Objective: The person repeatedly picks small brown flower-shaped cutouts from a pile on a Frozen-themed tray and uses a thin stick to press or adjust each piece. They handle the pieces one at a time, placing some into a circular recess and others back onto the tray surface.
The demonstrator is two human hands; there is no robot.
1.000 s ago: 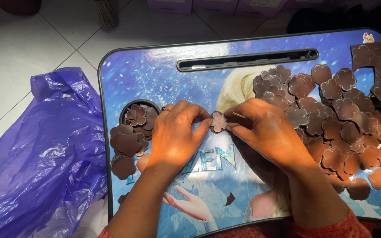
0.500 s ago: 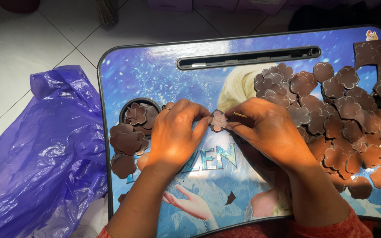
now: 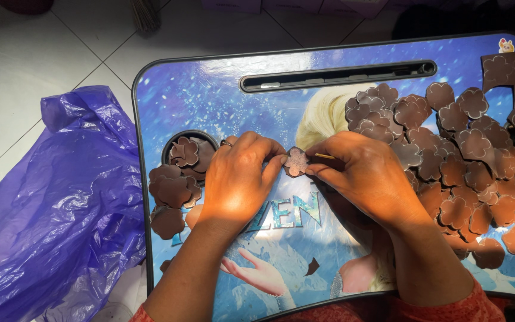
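Pinching brown flower piece point(image 3: 296, 161) between left hand point(image 3: 239, 179), right hand point(image 3: 368, 176) fingertips.

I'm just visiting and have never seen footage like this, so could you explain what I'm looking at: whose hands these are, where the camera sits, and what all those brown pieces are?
There is no machine here. A person wears a camera on the head, so the one picture looks straight down at that person's own two bare hands. They work over a small lap table with a blue cartoon print and a long slot along its far edge. The left hand and the right hand meet in the middle and pinch one brown flower-shaped piece between their fingertips; a thin pin-like tool pokes out by the right hand. To the right lies a big heap of brown flower pieces. To the left, a smaller pile lies in and around a round cup recess. A crumpled purple plastic bag lies on the tiled floor beside the table.
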